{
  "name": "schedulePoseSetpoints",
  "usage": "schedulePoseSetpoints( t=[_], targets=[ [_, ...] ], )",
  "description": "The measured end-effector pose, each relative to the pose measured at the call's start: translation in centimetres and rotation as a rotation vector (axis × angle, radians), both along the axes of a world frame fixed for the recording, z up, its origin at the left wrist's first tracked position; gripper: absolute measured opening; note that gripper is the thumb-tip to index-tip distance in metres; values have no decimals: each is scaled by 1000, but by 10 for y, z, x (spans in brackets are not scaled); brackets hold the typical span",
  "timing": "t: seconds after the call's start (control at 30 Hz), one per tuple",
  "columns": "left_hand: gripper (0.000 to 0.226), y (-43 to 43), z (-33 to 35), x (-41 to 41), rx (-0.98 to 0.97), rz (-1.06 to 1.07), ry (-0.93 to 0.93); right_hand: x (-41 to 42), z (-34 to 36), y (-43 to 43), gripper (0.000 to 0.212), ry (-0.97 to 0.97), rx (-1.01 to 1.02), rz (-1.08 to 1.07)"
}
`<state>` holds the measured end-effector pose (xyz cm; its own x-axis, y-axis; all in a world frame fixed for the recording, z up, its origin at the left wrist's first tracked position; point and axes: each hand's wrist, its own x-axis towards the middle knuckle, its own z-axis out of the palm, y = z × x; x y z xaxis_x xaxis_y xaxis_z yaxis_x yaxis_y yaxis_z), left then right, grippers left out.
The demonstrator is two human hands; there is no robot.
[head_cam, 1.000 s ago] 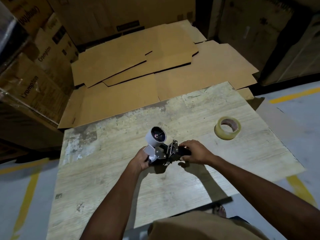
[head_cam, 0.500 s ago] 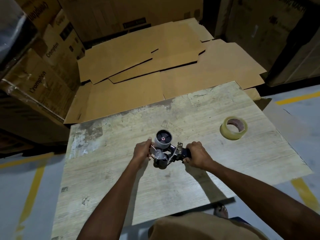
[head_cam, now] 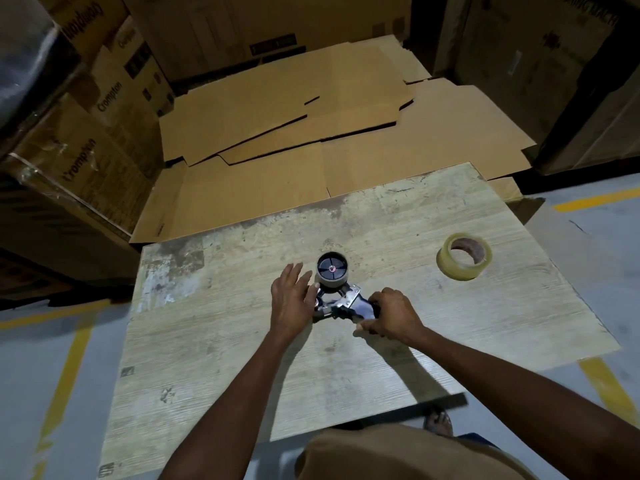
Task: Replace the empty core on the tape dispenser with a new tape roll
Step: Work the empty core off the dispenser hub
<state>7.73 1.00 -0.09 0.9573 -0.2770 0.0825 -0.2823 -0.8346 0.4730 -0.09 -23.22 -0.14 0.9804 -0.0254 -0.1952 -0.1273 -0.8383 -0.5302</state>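
Note:
A metal and black tape dispenser (head_cam: pixel 341 303) lies on the wooden table (head_cam: pixel 242 358). Its hub carries a pale empty core (head_cam: pixel 331 273), which faces up. My right hand (head_cam: pixel 389 315) is closed around the dispenser's dark handle. My left hand (head_cam: pixel 292 299) sits just left of the core with fingers spread, touching the frame's left side. A new roll of clear tape (head_cam: pixel 464 256) lies flat on the table to the right, apart from both hands.
Flattened cardboard sheets (head_cam: pixel 311 133) cover the floor beyond the table's far edge. Stacked cartons (head_cam: pixel 86 133) stand at the left and more at the back right. Yellow floor lines (head_cam: pixel 65 368) run beside the table. My foot (head_cam: pixel 438 420) shows below the near edge.
The dispenser has been lowered onto the table and turned so the core faces up. My left hand has loosened from the frame and opened its fingers beside the core.

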Motion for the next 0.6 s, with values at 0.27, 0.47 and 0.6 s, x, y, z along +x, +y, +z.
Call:
schedulePoseSetpoints(
  t=[0.27,0.47,0.6],
  targets=[
    [36,-20,-14,-28,-67,103,-16,-11,14,-21,53,245,210,252],
    [66,-35,-22,-50,27,44,36,-7,9,-45,45,133,97,152],
    [95,-46,-24,-65,80,41,154,-6,6,-53,45,82,68,102]
  ],
)
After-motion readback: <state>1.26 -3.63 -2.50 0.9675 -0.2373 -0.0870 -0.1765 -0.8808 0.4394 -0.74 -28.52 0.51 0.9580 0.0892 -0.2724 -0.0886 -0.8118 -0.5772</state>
